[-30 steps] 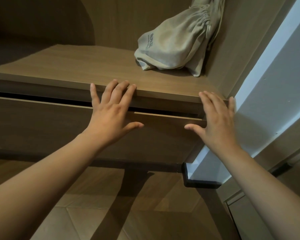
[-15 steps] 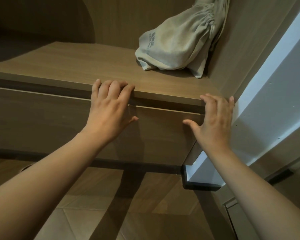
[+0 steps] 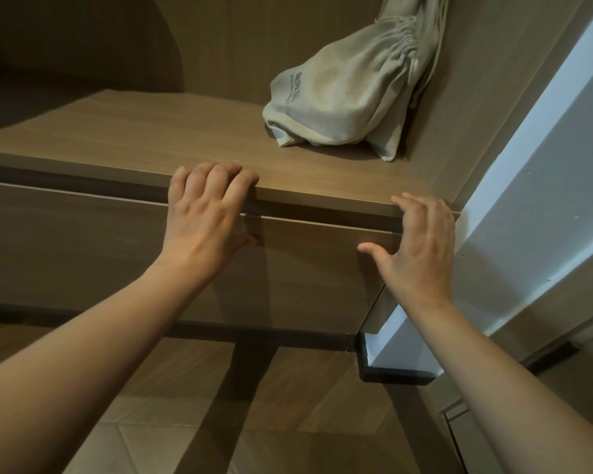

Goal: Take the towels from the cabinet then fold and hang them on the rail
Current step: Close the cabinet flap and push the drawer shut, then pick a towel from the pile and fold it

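Two bare forearms reach up to a drawer front [image 3: 305, 268] beneath a wooden shelf [image 3: 151, 145]. The left hand [image 3: 206, 217] lies flat on the front, fingers curled at the shelf edge, gripping nothing; the right hand [image 3: 421, 248] hovers spread near the drawer's right end, empty. Fingertips could be pinched in the narrow gap if the drawer shifts. Farther back, a grey drawstring bag [image 3: 343, 97] leans in the corner; its print is illegible. No towels show, possibly inside the drawer; the rail is out of frame.

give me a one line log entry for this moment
left hand: fingers curled at drawer top edge | right hand: on drawer front | cloth bag: on shelf | towels: not visible
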The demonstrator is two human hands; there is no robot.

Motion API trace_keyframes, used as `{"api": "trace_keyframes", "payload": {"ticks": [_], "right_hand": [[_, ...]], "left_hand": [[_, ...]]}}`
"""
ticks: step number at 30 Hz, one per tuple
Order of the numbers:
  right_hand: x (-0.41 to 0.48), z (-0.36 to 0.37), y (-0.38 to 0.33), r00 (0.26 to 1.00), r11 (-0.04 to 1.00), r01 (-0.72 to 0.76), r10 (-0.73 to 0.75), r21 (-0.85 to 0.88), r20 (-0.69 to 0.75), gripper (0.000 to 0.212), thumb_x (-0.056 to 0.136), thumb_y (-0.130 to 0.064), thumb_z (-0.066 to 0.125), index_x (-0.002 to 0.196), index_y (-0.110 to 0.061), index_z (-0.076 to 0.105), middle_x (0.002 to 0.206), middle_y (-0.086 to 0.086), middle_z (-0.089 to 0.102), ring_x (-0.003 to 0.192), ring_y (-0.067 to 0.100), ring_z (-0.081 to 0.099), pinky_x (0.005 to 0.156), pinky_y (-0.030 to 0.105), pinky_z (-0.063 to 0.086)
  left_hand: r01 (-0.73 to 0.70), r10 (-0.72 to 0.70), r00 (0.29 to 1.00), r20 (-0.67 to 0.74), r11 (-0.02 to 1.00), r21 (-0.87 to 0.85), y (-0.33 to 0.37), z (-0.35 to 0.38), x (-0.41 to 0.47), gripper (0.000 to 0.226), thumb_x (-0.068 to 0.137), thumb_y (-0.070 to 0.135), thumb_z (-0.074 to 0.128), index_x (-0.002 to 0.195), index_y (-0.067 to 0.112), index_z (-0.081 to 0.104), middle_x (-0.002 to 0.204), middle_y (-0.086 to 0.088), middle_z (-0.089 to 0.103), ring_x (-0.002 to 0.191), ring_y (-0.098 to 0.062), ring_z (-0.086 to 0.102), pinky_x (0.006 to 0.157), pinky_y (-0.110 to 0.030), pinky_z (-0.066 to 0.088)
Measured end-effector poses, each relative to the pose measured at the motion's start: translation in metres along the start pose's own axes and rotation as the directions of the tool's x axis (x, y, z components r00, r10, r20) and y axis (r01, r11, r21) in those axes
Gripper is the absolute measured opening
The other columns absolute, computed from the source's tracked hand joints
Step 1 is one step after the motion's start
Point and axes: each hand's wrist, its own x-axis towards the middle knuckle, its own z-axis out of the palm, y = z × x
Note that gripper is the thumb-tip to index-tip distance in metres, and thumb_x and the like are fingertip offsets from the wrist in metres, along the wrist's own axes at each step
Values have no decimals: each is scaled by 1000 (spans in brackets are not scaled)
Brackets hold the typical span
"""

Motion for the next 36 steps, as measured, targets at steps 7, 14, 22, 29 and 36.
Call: {"api": "trace_keyframes", "payload": {"ticks": [7,14,22,29,36], "right_hand": [[0,1,3,1000,1000,-3,3,5,1,79,67,-42,86,129,-14,47,127,14,52,121,26,41,107,50,40],[0,-5,-2,999,1000,15,-14,-27,37,86,67,-39,87,138,-11,47,127,15,47,121,24,37,103,53,44],[-1,-1,3,1000,1000,11,-11,20,22,78,70,-42,82,134,-10,50,127,15,47,119,27,41,100,52,45],[2,-10,-3,993,999,-45,44,9,108,74,71,-36,82,131,-10,48,125,14,44,119,30,44,100,54,44],[46,-66,-23,789,986,-144,165,-82,591,69,68,-34,87,127,-9,62,122,12,63,113,25,59,97,40,51]], "left_hand": [[29,-29,1000,2,1000,-10,2,-1,2,89,61,37,88,136,16,45,134,-13,50,122,-37,44,107,-53,27],[24,-25,997,74,1000,6,4,-13,14,85,64,46,84,135,19,45,123,-10,48,109,-34,44,98,-49,31],[35,-35,994,103,999,2,-1,-10,17,92,64,46,83,141,15,44,125,-14,46,107,-37,41,95,-53,33],[54,-50,970,239,999,-8,0,-20,24,98,59,48,85,140,10,46,123,-15,47,102,-36,41,89,-54,34],[82,-58,744,666,997,-5,0,-76,64,96,68,60,74,147,21,35,135,-2,44,115,-25,43,96,-42,41]]}}
